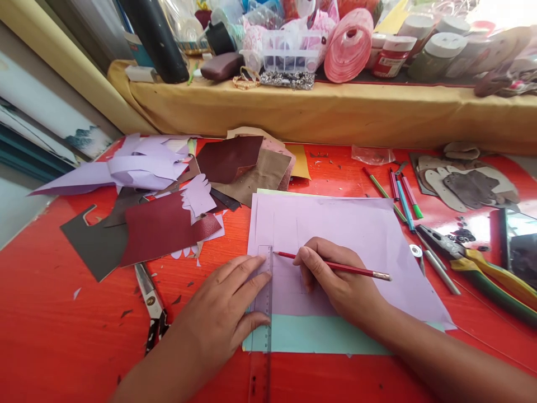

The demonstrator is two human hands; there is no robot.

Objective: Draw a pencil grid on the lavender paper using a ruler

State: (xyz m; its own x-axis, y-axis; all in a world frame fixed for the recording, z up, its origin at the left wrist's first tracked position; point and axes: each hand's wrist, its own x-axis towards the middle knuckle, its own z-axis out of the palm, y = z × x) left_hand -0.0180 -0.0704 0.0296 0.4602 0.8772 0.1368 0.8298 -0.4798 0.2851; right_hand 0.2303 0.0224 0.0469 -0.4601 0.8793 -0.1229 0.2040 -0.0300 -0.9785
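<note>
My left hand (pixel 229 302) lies with fingers spread, pressing a clear plastic ruler (pixel 268 330) down. The ruler runs upright through the view over the left part of a purple paper sheet (pixel 352 224), and faint pencil lines show on the sheet. In my right hand (pixel 335 274) is a red pencil (pixel 356 268) with a metal end. Its tip points left, close to the ruler's right edge near the top end. A light green sheet (pixel 310 336) sticks out below the purple one. Scissors (pixel 151 308) lie left of my left hand, their handles partly hidden behind my arm.
Maroon leather pieces (pixel 159 224) and crumpled purple paper (pixel 142 165) lie on the left of the red table (pixel 50 336). Felt pens (pixel 403 196), pliers (pixel 474 263) and grey leather cut-outs (pixel 470 182) are on the right. A cloth-covered ledge (pixel 293 109) with jars runs behind.
</note>
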